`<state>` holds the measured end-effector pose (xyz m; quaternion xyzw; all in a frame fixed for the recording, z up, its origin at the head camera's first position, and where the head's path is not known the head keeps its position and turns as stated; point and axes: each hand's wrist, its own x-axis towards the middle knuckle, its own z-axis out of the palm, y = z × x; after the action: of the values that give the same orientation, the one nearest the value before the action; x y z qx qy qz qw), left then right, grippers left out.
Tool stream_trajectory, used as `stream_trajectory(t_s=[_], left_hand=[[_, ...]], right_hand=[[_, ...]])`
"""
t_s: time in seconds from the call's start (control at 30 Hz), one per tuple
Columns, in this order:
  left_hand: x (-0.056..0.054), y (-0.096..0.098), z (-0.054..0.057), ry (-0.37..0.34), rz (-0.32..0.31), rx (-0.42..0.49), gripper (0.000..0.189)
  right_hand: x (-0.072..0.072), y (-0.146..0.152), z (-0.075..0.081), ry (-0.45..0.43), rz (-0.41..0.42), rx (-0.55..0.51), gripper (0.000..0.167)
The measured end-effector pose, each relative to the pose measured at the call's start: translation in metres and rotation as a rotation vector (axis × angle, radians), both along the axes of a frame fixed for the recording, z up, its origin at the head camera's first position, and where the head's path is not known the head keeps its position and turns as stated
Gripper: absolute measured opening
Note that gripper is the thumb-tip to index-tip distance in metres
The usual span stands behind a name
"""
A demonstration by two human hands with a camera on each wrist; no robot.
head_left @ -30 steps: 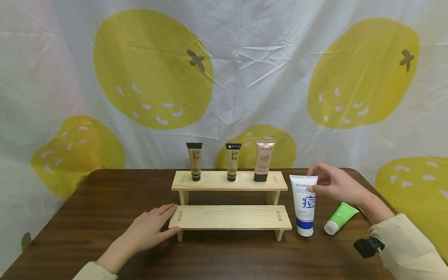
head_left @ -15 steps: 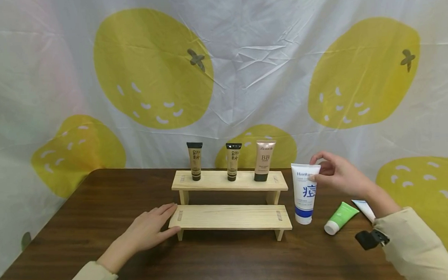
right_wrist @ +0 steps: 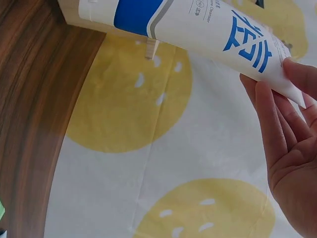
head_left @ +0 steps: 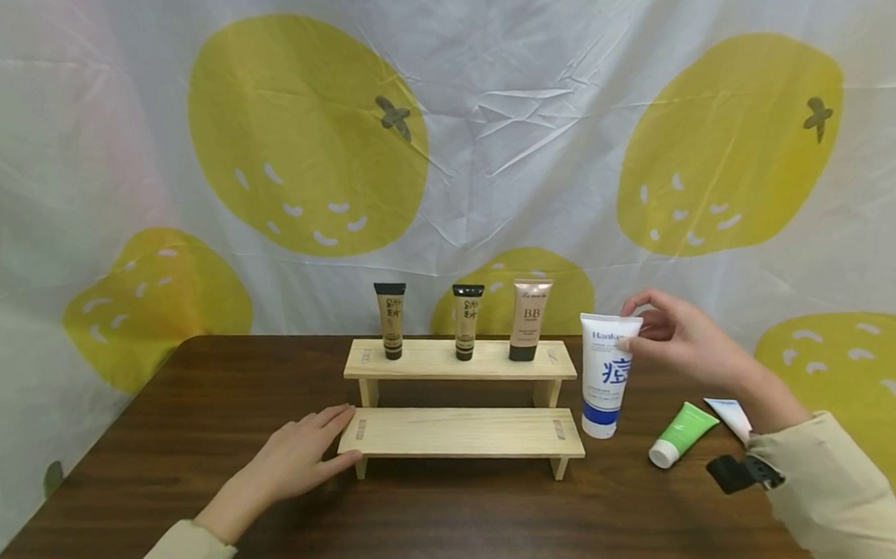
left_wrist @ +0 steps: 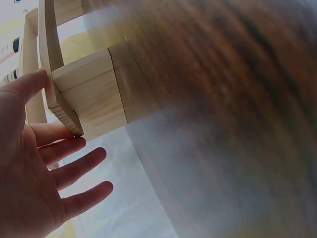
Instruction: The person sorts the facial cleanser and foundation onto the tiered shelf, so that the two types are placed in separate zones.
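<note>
My right hand [head_left: 679, 340] pinches a white cleanser tube [head_left: 603, 381] near its flat top end, with thumb and fingers on either side. The tube hangs cap down, slightly tilted, just right of the two-step wooden stand. In the right wrist view its blue band [right_wrist: 138, 15] and blue lettering show above the fingers. My left hand [head_left: 286, 457] rests at the left end of the lower wooden shelf [head_left: 462, 433], thumb at the front corner and fingers at the rear one. Seen from the left wrist, the other fingers [left_wrist: 81, 166] extend straight and spread beside the board.
Two gold tubes with black ends, one left [head_left: 392, 319] and one middle [head_left: 466, 320], stand on the upper shelf [head_left: 437, 363] beside a pink BB tube [head_left: 530, 318]. On the table [head_left: 458, 521] lie a green tube [head_left: 683, 434] and a white-and-blue tube [head_left: 729, 417], near the right sleeve.
My right hand has raised the cleanser tube and moved it slightly left in the last half second. The white-and-blue tube has come into sight beside the wrist. My left hand stays put.
</note>
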<state>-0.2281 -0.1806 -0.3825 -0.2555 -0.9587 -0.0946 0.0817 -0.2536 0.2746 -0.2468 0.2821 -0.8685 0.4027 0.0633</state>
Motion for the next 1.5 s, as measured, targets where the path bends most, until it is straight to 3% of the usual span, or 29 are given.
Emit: stream_trajectory(t_s=[0.23,0.6,0.83,1.03,1.5], left_hand=[[0.001,0.0,0.0,0.002,-0.001,0.002,0.068],[0.0,-0.001,-0.001,0.003,0.003,-0.005,0.07],[0.0,-0.001,-0.001,0.004,-0.003,-0.003,0.071],[0.0,-0.001,-0.001,-0.007,0.0,0.0,0.072],[0.0,0.0,0.001,0.002,-0.011,0.005,0.069]], right_hand=[[0.003,-0.01,0.0,0.014,-0.012,-0.016,0.028],[0.002,-0.021,-0.001,0.063,0.037,-0.024,0.027],[0.002,-0.032,-0.005,0.019,0.028,-0.035,0.028],[0.001,-0.044,-0.008,0.061,0.079,-0.055,0.028],[-0.003,-0.075,-0.011,0.065,0.101,-0.064,0.027]])
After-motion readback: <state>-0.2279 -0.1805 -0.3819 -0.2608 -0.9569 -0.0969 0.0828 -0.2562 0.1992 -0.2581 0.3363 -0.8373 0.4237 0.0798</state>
